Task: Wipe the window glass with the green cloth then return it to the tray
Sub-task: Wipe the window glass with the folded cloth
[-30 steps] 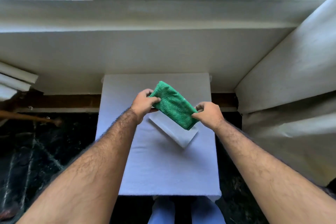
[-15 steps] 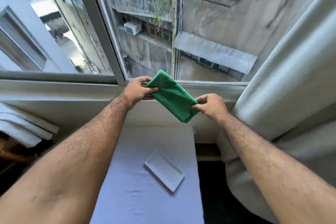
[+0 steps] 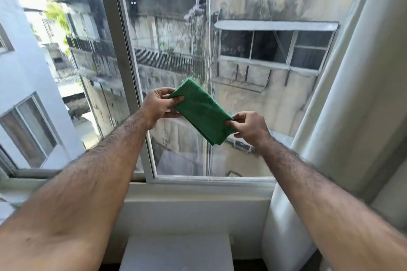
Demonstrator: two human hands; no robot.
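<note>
while held up in front of the window glass [image 3: 253,99], one green cloth [image 3: 201,111], folded into a long pad and slanting from upper left down to lower right. two hands, two bare forearms. left hand [image 3: 157,104] clamped on the upper left end, thumb on the near face, fingers curled behind. right hand [image 3: 250,126] pinched shut on the lower right end, thumb and fingertips pressed together over the edge. whether touching the pane or just short of it, cannot tell. one white frame post [image 3: 123,68] left of the cloth, one pale curtain [image 3: 343,99] at the right. below, the near edge of one white-covered bench [image 3: 176,253], only a strip in view.
</note>
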